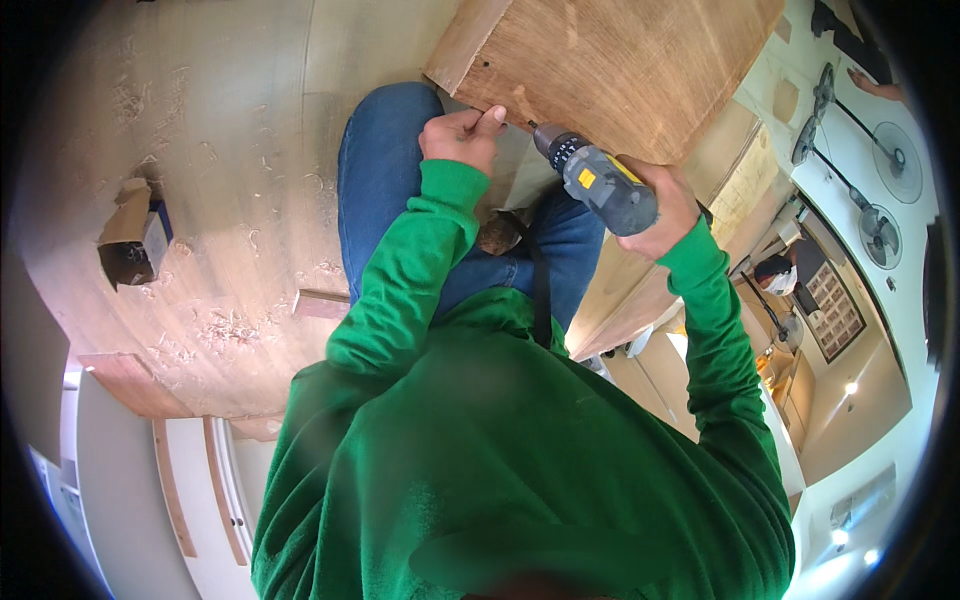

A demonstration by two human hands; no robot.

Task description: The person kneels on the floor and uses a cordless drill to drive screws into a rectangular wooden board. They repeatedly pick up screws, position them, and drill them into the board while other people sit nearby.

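**Head view: a drill meets a wooden board**

Head view looks down on a person in a green top and blue jeans. The right hand point(668, 205) is wrapped tight around the handle of a grey and yellow power drill point(597, 180). The drill tip touches the lower edge of a big brown wooden board point(620, 60) at about 12 o'clock. The left hand point(462, 135) sits just beside the tip, at about 11 o'clock. Its fingers are pinched shut on something very small at the board's edge. It may be a screw, but it is too tiny to tell.

The drill looks heavy and hard, I think, with a fat handle that is the best place to hold it. The board looks stiff, flat and wide, so it likely needs steadying near the edge.

The floor point(200, 150) is pale and dusty, with curly wood shavings on it. A small open cardboard box point(135, 235) lies at 9 o'clock, well apart from the hands. Standing fans point(880, 230) show at 3 o'clock, far off in the room.
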